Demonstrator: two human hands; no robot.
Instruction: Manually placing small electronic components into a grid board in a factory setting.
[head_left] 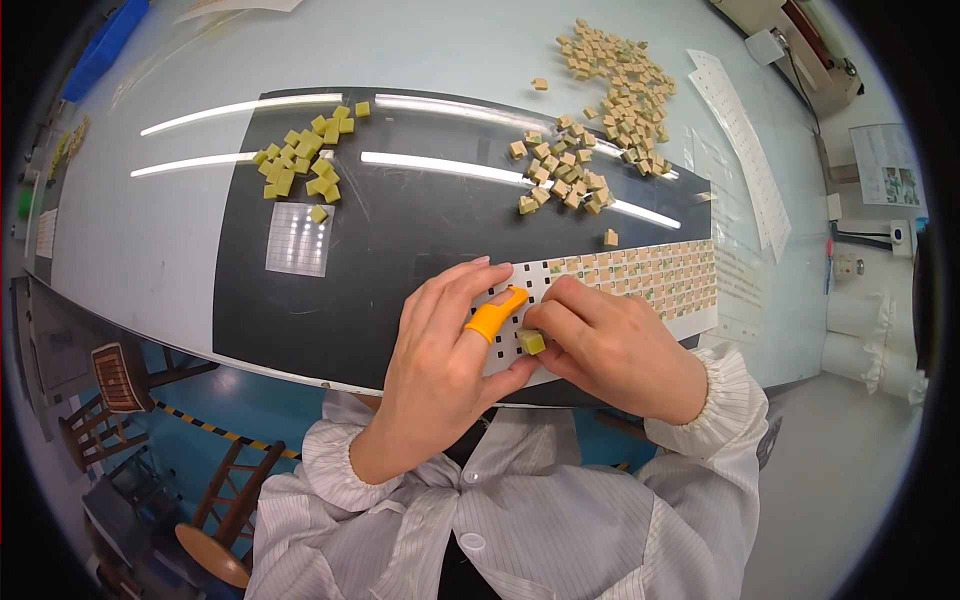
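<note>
A white card (690, 322) lies under both hands, with rows of small tan block-shaped pieces (640, 275) across its right part and black square marks on its left part. My left hand (440, 345) rests over the card's left end, fingers stretched and thumb apart; an orange finger cover (494, 316) sits on its index finger. My right hand (625, 350) is closed in a pinch beside it. At its fingertips is a yellow-green block (530, 342), near my left thumb. The pinching fingers partly hide the block and the card beneath.
On the black mat (300, 310) lie a cluster of yellow-green blocks (290, 160), a clear gridded square (298, 240) and loose tan pieces (565, 165). A larger tan heap (630, 90) spreads behind. A paper strip (740, 150) lies right; a wooden stool (215, 550) stands lower left.
</note>
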